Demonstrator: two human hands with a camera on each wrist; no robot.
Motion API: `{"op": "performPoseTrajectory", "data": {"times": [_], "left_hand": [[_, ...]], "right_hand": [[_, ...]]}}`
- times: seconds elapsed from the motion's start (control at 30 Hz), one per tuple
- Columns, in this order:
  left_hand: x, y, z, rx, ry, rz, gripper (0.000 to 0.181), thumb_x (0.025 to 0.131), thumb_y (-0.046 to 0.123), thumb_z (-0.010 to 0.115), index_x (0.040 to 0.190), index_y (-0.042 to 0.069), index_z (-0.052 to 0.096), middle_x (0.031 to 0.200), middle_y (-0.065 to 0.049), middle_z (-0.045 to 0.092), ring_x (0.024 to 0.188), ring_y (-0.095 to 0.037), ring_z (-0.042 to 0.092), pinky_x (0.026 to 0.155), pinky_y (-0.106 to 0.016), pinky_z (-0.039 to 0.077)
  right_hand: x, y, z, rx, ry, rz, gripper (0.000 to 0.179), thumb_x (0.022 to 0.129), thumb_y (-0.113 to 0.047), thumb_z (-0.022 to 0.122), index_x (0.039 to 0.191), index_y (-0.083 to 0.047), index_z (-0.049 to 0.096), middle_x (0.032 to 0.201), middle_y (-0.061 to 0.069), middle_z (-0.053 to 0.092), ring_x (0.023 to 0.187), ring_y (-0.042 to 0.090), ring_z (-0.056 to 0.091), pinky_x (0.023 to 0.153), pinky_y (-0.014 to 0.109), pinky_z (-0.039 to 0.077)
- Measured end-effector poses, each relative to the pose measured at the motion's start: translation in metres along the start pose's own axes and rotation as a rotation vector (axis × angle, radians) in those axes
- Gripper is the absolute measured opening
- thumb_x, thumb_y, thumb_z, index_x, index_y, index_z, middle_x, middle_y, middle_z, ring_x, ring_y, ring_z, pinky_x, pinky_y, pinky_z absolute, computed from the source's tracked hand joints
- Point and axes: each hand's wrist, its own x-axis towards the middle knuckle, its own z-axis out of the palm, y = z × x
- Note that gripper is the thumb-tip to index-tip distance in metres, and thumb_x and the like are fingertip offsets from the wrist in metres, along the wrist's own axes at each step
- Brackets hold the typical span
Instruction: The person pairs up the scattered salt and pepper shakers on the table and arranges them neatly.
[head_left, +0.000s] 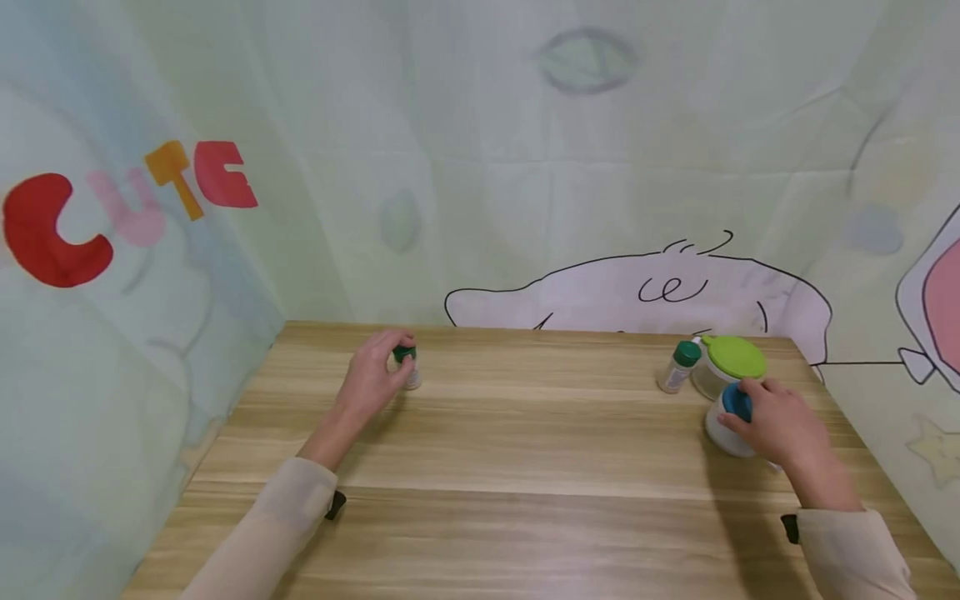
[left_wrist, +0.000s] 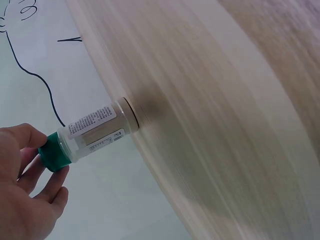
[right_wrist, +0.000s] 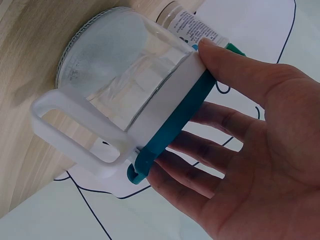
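Note:
At the table's far left, my left hand point(head_left: 372, 372) grips a small clear spice shaker point(left_wrist: 97, 132) by its green cap point(left_wrist: 54, 152). The shaker stands upright with its base at the tabletop; printed labels run down its side. Over on the right, my right hand point(head_left: 789, 425) holds a glass jar point(right_wrist: 125, 65) from above, with the thumb and fingers spread around its white-and-blue lid point(right_wrist: 175, 125). A white handle point(right_wrist: 75, 130) sticks out from the jar's collar. In the head view the hand covers part of the jar.
Beside the jar stands another green-capped shaker point(head_left: 677, 371). A jar with a light green lid point(head_left: 735, 358) sits just behind the blue-lidded one. A wood-grain table point(head_left: 510, 450) lies under everything, and a printed curtain point(head_left: 480, 192) rises along its back and sides.

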Motion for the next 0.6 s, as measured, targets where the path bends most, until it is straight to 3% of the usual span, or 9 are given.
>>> {"op": "performPoseTrajectory", "data": {"times": [0.6], "left_hand": [[0.0000,-0.0028,-0.0039,0.021,-0.033,-0.005,0.020,0.093,-0.005,0.071,0.114,-0.004,0.072,0.131,-0.023,0.071,0.123,-0.043,0.065,0.108,-0.059,0.051]], "right_hand": [[-0.0001,-0.0008,-0.0008,0.004,-0.002,0.002,0.072,0.099,-0.032,0.073,0.142,0.019,0.045,0.140,0.050,0.042,0.124,0.070,0.042,0.097,0.078,0.046]]}}
